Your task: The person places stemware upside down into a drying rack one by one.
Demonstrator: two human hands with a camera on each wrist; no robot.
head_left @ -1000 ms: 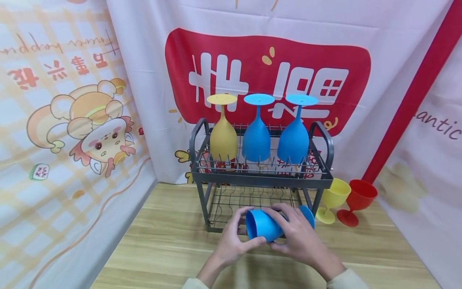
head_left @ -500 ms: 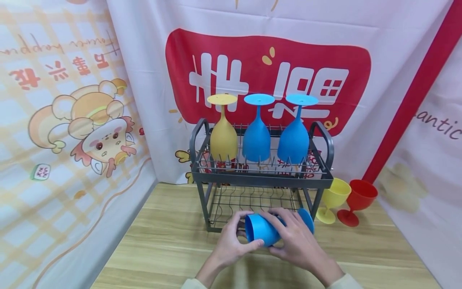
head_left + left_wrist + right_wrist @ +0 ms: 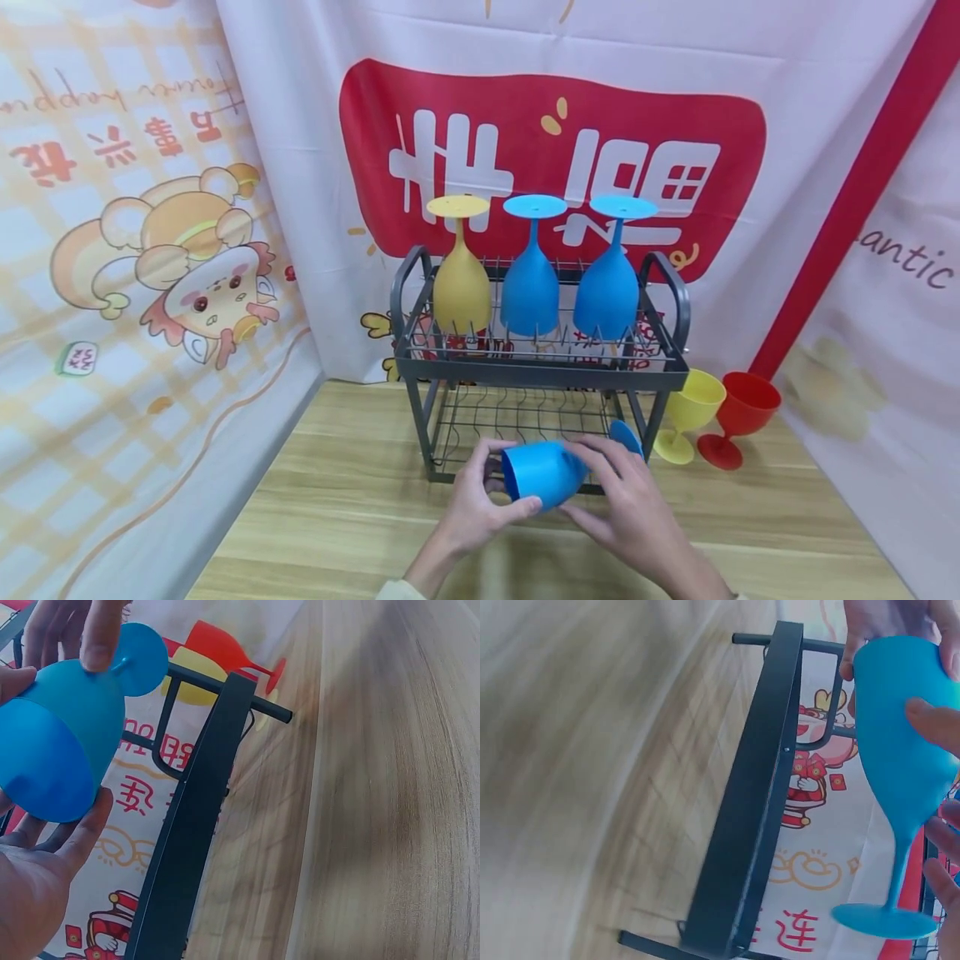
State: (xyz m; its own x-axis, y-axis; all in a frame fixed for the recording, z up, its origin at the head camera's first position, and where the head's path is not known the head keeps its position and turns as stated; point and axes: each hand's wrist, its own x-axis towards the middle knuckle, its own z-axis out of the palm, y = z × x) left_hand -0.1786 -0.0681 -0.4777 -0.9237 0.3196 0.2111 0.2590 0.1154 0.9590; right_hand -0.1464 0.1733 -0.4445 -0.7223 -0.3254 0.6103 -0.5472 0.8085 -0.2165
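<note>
Both hands hold a blue plastic goblet tipped on its side in front of a dark two-tier dish rack. My left hand grips the bowl near its rim, thumb below and fingers on the far side. My right hand has its fingers and thumb around the bowl's stem end. In the right wrist view the goblet's stem and round foot show beyond the fingers. On the rack's top tier a yellow goblet and two blue goblets, one in the middle and one at right, stand upside down.
Right of the rack, a yellow goblet and a red goblet stand upright on the wooden table. The rack's lower wire shelf lies behind the hands. Printed cloth hangs behind and at the sides.
The held blue goblet has turned slightly, its foot now higher and more hidden behind the right hand. The right-hand fingers have shifted toward its stem end. The left hand keeps its grip.
</note>
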